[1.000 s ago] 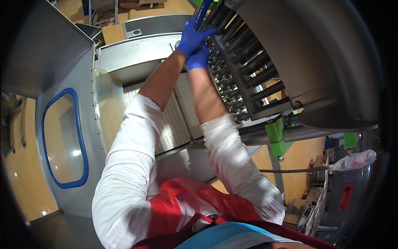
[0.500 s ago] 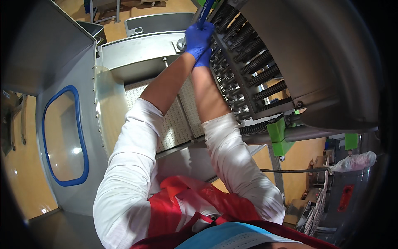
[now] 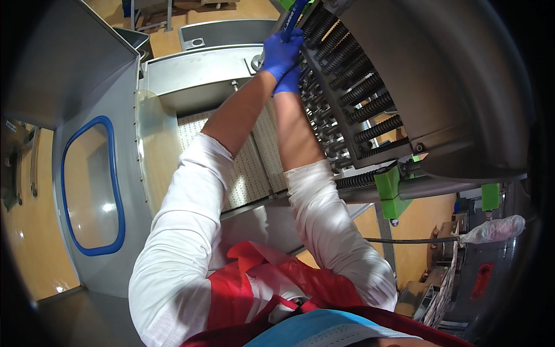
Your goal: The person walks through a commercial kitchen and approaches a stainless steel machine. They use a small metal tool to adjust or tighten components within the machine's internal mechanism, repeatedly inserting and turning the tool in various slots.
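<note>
At the far side of the machine, my left hand (image 3: 281, 53), in a blue glove, is closed around a blue rod-like handle (image 3: 295, 22) that slants up and out at the top edge. The far end of that handle is cut off. My right hand (image 3: 288, 81), also blue-gloved, lies just below and partly behind the left, its fingers hidden. Both hands are beside a bank of metal pins (image 3: 321, 113) and a row of dark coiled springs (image 3: 364, 87). Which part the right hand touches cannot be made out.
Under my forearms runs a perforated light belt (image 3: 245, 173) crossed by a metal rod. To the left stands a grey panel with a blue-rimmed window (image 3: 118, 191). A large curved metal cover (image 3: 462, 81) and green blocks (image 3: 388, 188) are on the right. A plastic-wrapped piece (image 3: 494, 229) hangs on a cable.
The view has shifted slightly, so the machine and hands appear a little to the right. My left hand keeps its hold on the blue handle.
</note>
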Motion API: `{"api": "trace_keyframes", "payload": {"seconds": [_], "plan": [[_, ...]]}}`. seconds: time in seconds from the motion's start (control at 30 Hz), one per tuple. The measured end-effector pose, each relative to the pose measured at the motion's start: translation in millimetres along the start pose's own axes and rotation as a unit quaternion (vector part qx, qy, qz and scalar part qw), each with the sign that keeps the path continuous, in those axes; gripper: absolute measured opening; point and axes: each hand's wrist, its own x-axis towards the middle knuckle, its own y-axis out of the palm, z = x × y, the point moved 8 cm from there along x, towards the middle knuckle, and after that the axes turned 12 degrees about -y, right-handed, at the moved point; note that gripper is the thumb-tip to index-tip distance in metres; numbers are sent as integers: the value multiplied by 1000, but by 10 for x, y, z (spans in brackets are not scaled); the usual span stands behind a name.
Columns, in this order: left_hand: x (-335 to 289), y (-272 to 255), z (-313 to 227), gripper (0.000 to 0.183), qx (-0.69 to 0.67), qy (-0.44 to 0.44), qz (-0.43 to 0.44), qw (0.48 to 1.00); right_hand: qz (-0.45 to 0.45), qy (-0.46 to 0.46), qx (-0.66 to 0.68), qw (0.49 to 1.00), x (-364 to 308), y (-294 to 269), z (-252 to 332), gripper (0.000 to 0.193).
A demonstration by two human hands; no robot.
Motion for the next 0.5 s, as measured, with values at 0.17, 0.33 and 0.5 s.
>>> {"api": "trace_keyframes", "payload": {"seconds": [0.17, 0.33, 0.5], "plan": [[92, 35, 217, 18, -46, -81, -54, 994, -105, 2, 149, 983, 105, -145, 112, 26], [69, -44, 157, 21, 19, -72, -75, 994, -80, -33, 32, 996, 54, -194, 35, 23], [161, 27, 74, 28, 186, 167, -80, 965, -55, 7, 116, 992, 188, -207, -161, 22]]}}
